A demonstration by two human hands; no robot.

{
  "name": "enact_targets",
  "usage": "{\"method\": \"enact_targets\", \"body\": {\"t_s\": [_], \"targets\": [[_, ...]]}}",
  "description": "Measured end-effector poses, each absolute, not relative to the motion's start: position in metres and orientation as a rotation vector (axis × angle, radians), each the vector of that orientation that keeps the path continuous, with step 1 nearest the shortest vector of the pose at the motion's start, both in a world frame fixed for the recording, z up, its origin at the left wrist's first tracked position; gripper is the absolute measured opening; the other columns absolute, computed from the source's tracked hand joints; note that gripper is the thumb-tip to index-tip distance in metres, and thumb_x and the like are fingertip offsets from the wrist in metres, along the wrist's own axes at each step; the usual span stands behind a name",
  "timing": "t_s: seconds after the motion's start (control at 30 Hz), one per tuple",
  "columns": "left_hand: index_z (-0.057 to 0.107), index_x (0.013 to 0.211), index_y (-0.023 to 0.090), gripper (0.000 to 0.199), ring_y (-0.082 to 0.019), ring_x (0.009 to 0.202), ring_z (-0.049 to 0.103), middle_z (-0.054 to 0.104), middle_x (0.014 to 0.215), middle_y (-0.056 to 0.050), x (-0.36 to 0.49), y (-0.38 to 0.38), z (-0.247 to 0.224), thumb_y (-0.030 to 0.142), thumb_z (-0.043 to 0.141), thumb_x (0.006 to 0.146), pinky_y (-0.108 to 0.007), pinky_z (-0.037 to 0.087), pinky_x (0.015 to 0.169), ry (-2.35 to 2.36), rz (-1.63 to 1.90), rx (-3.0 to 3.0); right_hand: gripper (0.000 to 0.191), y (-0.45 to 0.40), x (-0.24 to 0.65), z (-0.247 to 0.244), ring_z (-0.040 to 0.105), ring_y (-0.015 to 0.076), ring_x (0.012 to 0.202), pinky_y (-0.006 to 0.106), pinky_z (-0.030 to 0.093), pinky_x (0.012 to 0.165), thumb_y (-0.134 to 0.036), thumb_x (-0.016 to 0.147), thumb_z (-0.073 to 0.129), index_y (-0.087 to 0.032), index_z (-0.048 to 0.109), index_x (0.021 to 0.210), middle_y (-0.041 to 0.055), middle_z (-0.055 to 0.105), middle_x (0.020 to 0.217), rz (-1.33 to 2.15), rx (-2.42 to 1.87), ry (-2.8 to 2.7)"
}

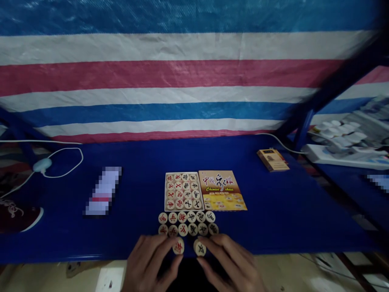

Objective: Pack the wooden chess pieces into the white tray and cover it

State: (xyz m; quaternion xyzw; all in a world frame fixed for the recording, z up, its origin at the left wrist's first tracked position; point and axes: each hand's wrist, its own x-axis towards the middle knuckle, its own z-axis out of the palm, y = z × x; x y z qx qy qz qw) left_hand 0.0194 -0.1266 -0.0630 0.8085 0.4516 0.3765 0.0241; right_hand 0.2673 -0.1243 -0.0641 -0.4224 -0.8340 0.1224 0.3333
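Observation:
My left hand (152, 259) pinches a round Chinese chess piece (178, 246) with a red character, at the table's front edge. In my right hand (229, 261) is another chess piece (200, 247), marked in black, held between thumb and fingers. Just beyond them lie two rows of loose pieces (182, 217), red-marked on the left and black-marked on the right. Behind the rows sits a white box (166, 192) filled with a grid of pieces. Its printed lid (223, 190), reading "Chinese chess", lies flat against the box's right side.
On the blue table (133, 158) are a pixelated phone (103, 190) at left and a small brown box (273, 159) at right. A white cable (82, 156) loops at far left, near a dark shoe (20, 217). A power strip (343, 157) stands right; a striped tarp (182, 73) hangs behind.

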Motion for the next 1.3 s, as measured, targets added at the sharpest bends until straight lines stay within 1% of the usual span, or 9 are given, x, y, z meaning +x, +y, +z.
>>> {"method": "enact_targets", "body": {"t_s": [0.07,0.13,0.27,0.4,0.53,0.63,0.8,1.1,1.3], "targets": [[0.069,0.113,0.019,0.021,-0.015,0.075,0.068,0.073,0.092,-0.004,0.024,-0.142,-0.076,0.017,0.063,0.093,-0.030,0.051,0.068,1.435,1.125,2.544,0.053,-0.135,0.266,-0.071,0.074,0.0214,0.079,0.029,0.064,0.066,-0.021,0.093,0.061,-0.030,0.054,0.145,0.0056,0.074,0.096,0.337,-1.131,-2.156],[0.070,0.112,0.020,0.020,-0.016,0.070,0.068,0.074,0.089,-0.003,0.027,-0.149,-0.087,0.019,0.062,0.094,-0.031,0.050,0.065,1.497,1.125,2.545,0.056,-0.137,0.263,-0.075,0.074,0.0219,0.078,0.030,0.065,0.065,-0.021,0.094,0.060,-0.030,0.051,0.148,0.0060,0.075,0.095,0.359,-1.134,-2.157],[0.069,0.122,0.021,0.029,-0.017,0.076,0.069,0.075,0.097,-0.005,0.034,-0.148,-0.100,0.018,0.061,0.094,-0.033,0.050,0.070,1.548,1.091,2.565,0.049,-0.133,0.259,-0.079,0.073,0.0197,0.088,0.030,0.064,0.076,-0.017,0.097,0.056,-0.021,0.053,0.146,0.0084,0.074,0.104,0.344,-1.125,-2.179],[0.069,0.126,0.023,0.032,-0.017,0.078,0.068,0.075,0.100,-0.005,0.040,-0.146,-0.103,0.016,0.060,0.096,-0.033,0.049,0.072,1.570,1.156,2.478,0.045,-0.132,0.258,-0.082,0.072,0.0187,0.092,0.028,0.063,0.079,-0.015,0.097,0.055,-0.019,0.055,0.143,0.0086,0.073,0.107,0.306,-1.091,-2.188],[0.069,0.125,0.026,0.032,-0.017,0.082,0.068,0.074,0.102,-0.004,0.045,-0.146,-0.099,0.014,0.060,0.096,-0.033,0.049,0.074,1.587,1.140,2.377,0.035,-0.132,0.258,-0.085,0.072,0.0180,0.092,0.028,0.062,0.080,-0.014,0.099,0.052,-0.018,0.061,0.132,0.0085,0.073,0.105,0.320,-1.111,-2.174],[0.070,0.121,0.026,0.029,-0.017,0.084,0.069,0.074,0.101,-0.004,0.046,-0.145,-0.096,0.015,0.061,0.096,-0.033,0.051,0.074,1.587,1.153,2.355,0.029,-0.131,0.257,-0.084,0.073,0.0178,0.094,0.028,0.062,0.082,-0.015,0.100,0.051,-0.018,0.065,0.125,0.0081,0.073,0.106,0.284,-1.106,-2.175],[0.071,0.118,0.026,0.028,-0.017,0.087,0.071,0.074,0.101,-0.004,0.046,-0.141,-0.095,0.015,0.062,0.094,-0.032,0.055,0.074,1.589,1.190,2.373,0.028,-0.128,0.256,-0.078,0.074,0.0174,0.091,0.027,0.064,0.080,-0.017,0.102,0.047,-0.019,0.067,0.120,0.0075,0.074,0.103,0.259,-1.099,-2.156],[0.069,0.120,0.025,0.028,-0.018,0.092,0.072,0.074,0.104,-0.005,0.046,-0.145,-0.094,0.016,0.062,0.094,-0.033,0.060,0.077,1.581,1.210,2.318,0.032,-0.130,0.256,-0.082,0.074,0.0192,0.094,0.028,0.064,0.081,-0.019,0.097,0.055,-0.022,0.065,0.128,0.0070,0.074,0.107,0.308,-1.128,-2.110],[0.068,0.117,0.025,0.026,-0.013,0.085,0.070,0.072,0.096,-0.003,0.034,-0.121,-0.066,0.012,0.059,0.096,-0.027,0.059,0.076,1.533,1.304,2.210,0.029,-0.115,0.262,-0.068,0.072,0.0184,0.093,0.030,0.062,0.077,-0.018,0.096,0.058,-0.026,0.065,0.123,0.0056,0.071,0.104,0.400,-1.141,-2.003]]}}
